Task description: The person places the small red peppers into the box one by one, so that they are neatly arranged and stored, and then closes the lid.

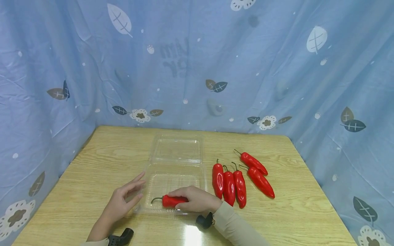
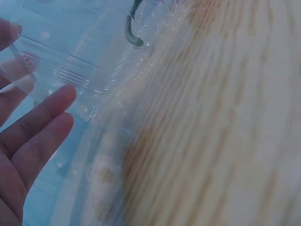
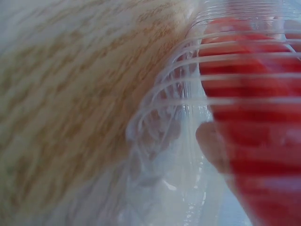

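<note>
A clear plastic clamshell box (image 1: 175, 180) lies unfolded on the table, its lid (image 1: 178, 148) laid back on the far side. Inside the near half is a red chili pepper (image 1: 168, 201), lying sideways with its curved green stem (image 2: 130, 32) to the left. My right hand (image 1: 198, 200) grips this pepper from above, fingers on its far side and thumb on the near side. The right wrist view shows the pepper (image 3: 254, 122) through the box's ribbed wall. Beside the box's left edge is my left hand (image 1: 123, 200), fingers extended; whether they touch the plastic is unclear.
To the right of the box lie several more red peppers: some side by side near it (image 1: 229, 188), others slanted farther right (image 1: 261, 181). The wooden table (image 1: 295, 201) is bordered by a blue patterned curtain (image 1: 191, 61) at the back and sides.
</note>
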### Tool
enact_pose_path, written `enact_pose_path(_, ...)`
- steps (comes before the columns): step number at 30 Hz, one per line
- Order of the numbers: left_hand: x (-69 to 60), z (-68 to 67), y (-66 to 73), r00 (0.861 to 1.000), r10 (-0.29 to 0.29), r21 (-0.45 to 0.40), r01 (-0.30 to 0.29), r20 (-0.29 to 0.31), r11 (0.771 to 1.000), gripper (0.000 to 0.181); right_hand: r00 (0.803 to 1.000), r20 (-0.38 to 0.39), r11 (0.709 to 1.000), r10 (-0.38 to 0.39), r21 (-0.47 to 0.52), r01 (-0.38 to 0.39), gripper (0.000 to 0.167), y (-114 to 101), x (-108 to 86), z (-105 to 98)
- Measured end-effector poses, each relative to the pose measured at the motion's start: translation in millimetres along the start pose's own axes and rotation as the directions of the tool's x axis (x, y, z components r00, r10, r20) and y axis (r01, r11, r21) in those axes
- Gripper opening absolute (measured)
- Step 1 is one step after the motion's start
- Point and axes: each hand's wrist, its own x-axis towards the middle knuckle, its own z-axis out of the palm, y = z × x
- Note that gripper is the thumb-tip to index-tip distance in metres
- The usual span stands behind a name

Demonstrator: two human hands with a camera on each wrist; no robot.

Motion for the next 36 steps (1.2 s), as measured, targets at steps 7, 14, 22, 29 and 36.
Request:
enact_pose_path(7, 0.8, -0.5, 2.0, 1.000, 0.004, -0.010, -0.004, 0.003, 1.000, 0.041, 1.000, -0.004, 1.000, 0.019, -0.011, -0.019, 0.045, -0.3, 0.4, 0.7)
enact_pose_path(14, 1.0, -0.5, 1.9, 1.000, -0.003, -0.006, 0.003, 0.000, 1.000, 0.042, 1.000, -0.009, 1.000, 0.027, -0.014, -0.027, 0.046, -0.6, 1.4, 1.3)
enact_pose_path(22, 0.8, -0.3, 1.4, 1.000, -0.012, 0.021, 0.012, -0.012, 1.000, 0.042, 1.000, -0.014, 0.999, -0.001, -0.042, 0.000, 0.047, -0.7, 1.0, 1.0)
enact_pose_path(29, 1.1, -0.2, 1.0, 1.000, -0.008, 0.015, 0.008, -0.007, 1.000, 0.041, 0.999, -0.039, 0.999, 0.030, 0.026, -0.029, 0.048, -2.5, -0.6, 0.2)
enact_pose_path(36, 0.7, -0.1, -1.0, 1.000, -0.005, 0.013, 0.005, -0.003, 1.000, 0.040, 0.992, -0.122, 0.986, 0.024, 0.166, -0.003, 0.046, 2.4, -2.4, 0.2)
